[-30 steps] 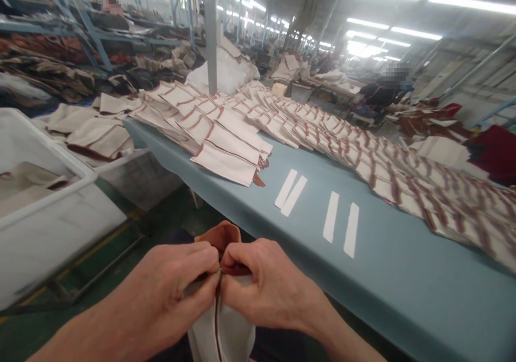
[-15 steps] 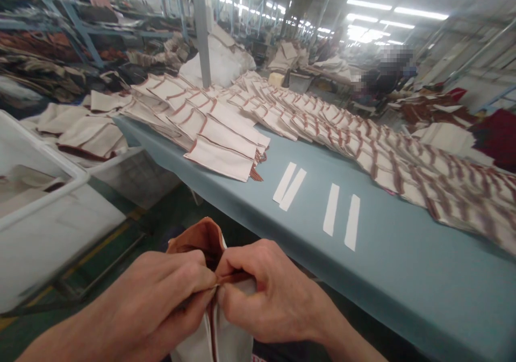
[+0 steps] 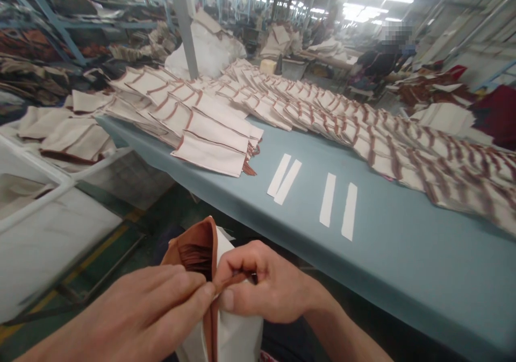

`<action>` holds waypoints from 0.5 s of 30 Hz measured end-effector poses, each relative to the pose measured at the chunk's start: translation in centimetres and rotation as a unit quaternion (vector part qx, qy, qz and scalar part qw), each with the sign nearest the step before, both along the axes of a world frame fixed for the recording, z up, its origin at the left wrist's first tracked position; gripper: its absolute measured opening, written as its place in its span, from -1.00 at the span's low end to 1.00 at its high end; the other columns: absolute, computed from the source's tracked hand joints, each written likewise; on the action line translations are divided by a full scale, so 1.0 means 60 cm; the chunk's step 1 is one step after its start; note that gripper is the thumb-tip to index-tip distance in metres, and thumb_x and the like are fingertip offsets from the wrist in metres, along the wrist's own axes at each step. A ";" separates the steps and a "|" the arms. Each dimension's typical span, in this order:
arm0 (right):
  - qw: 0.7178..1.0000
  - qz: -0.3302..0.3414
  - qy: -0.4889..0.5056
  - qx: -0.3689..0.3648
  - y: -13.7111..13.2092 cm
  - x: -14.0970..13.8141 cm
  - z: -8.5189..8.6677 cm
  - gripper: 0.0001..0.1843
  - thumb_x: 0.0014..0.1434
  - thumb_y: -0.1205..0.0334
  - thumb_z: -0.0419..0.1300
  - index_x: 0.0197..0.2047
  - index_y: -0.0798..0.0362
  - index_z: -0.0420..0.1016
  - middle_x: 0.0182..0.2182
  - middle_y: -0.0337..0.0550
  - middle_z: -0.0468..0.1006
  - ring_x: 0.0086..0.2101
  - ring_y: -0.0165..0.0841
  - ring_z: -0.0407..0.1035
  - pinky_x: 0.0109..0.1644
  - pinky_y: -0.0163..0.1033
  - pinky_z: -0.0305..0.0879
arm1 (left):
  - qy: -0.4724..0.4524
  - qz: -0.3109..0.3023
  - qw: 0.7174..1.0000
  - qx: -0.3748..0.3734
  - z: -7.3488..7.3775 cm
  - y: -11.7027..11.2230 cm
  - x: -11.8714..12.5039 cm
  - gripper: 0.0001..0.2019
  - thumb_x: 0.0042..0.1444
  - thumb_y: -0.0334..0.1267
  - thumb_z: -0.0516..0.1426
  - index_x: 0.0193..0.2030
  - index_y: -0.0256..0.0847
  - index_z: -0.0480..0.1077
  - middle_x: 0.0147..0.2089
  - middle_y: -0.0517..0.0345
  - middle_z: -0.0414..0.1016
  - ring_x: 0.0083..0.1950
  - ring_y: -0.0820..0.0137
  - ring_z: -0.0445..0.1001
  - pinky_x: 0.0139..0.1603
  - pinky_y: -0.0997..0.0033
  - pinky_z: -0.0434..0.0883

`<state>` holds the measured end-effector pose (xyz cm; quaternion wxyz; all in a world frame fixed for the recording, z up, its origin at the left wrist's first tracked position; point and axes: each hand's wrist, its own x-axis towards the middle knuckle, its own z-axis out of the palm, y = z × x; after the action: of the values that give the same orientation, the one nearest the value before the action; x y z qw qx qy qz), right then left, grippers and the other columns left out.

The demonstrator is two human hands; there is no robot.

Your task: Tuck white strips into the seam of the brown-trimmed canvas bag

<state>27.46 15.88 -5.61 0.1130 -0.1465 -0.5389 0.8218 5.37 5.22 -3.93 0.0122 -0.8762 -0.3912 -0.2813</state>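
Cream cloth: a cloth piece (image 3: 237, 332) with a brown edge, held low in front of the person, below the near side of the counter (image 3: 403, 268); its brown end stands up between the hands.
Hands: the left hand (image 3: 153, 313) is closed, its fingertips pinching the brown edge; the right hand (image 3: 266, 289) is closed too, thumb and forefinger nipping the same edge, touching the left fingertips.
Counter top: blue-grey, with four white strips (image 3: 336, 203) lying flat in two pairs.
Further back: overlapping rows of folded pieces (image 3: 213, 141), cream with brown trim.
Left side: a white bin (image 3: 48, 233) beside the counter.
Far right: another person (image 3: 379, 61), seated.
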 end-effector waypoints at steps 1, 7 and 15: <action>1.000 0.000 -0.004 -0.018 0.000 0.002 0.000 -0.52 0.08 -0.09 0.59 -0.36 0.07 0.49 -0.55 -0.44 0.34 -0.53 -0.54 0.06 -0.47 -0.41 0.04 | 0.007 -0.014 1.000 -0.007 -0.001 0.001 0.001 -0.61 0.62 -0.46 -0.15 0.22 -0.15 0.46 -0.23 0.21 0.71 -0.30 0.38 0.66 -0.17 0.47 0.55; 0.997 -0.048 -0.018 -0.065 -0.011 -0.001 -0.004 -0.23 0.10 -0.54 0.47 -0.41 0.05 0.40 -0.57 -0.44 0.27 -0.56 -0.56 0.04 -0.53 -0.38 -0.05 | 0.012 -0.035 0.997 -0.071 -0.017 0.009 -0.010 -0.51 0.45 -0.54 -0.06 0.38 -0.12 0.39 -0.02 0.10 0.77 -0.08 0.26 0.75 0.08 0.40 0.63; 0.994 -0.077 0.024 -0.075 -0.029 -0.009 -0.011 -0.30 0.10 -0.32 0.60 -0.47 0.05 0.35 -0.59 -0.47 0.22 -0.57 -0.58 -0.04 -0.55 -0.38 -0.11 | -0.091 0.023 0.994 -0.064 -0.018 0.010 0.013 -0.63 0.41 -0.52 0.05 0.22 -0.02 0.36 -0.21 0.26 0.70 -0.26 0.39 0.69 -0.18 0.48 0.55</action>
<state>26.95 14.14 -6.27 0.1775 -0.1758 -0.4598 0.8521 6.16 5.85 -5.01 -0.0730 -0.8367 -0.4279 -0.3340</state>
